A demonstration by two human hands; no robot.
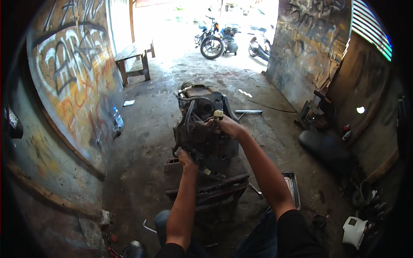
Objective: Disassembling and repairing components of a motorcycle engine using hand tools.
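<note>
A dark, grimy engine point(202, 103) with hoses and wires sits on a low wooden stand point(207, 189) in front of me. My right hand point(226, 127) is at the engine's right side, its fingers closed around a dark wire lead. A pale connector point(218, 114) sticks up from that lead, just above the fingers. Lower down, my left hand point(187, 158) is closed against the near left side of the engine, beside a curved black hose point(175, 150). What its fingers grip is hidden. Another pale connector point(207, 171) lies at the engine's near edge, right of that hand.
A metal tray point(292, 189) lies right of the stand, and a T-shaped tool point(248, 112) beyond it. A black motorcycle seat point(327, 150) rests farther right. Along the left wall stand a water bottle point(118, 117) and a wooden bench point(131, 56). Motorcycles point(212, 45) are parked at the doorway.
</note>
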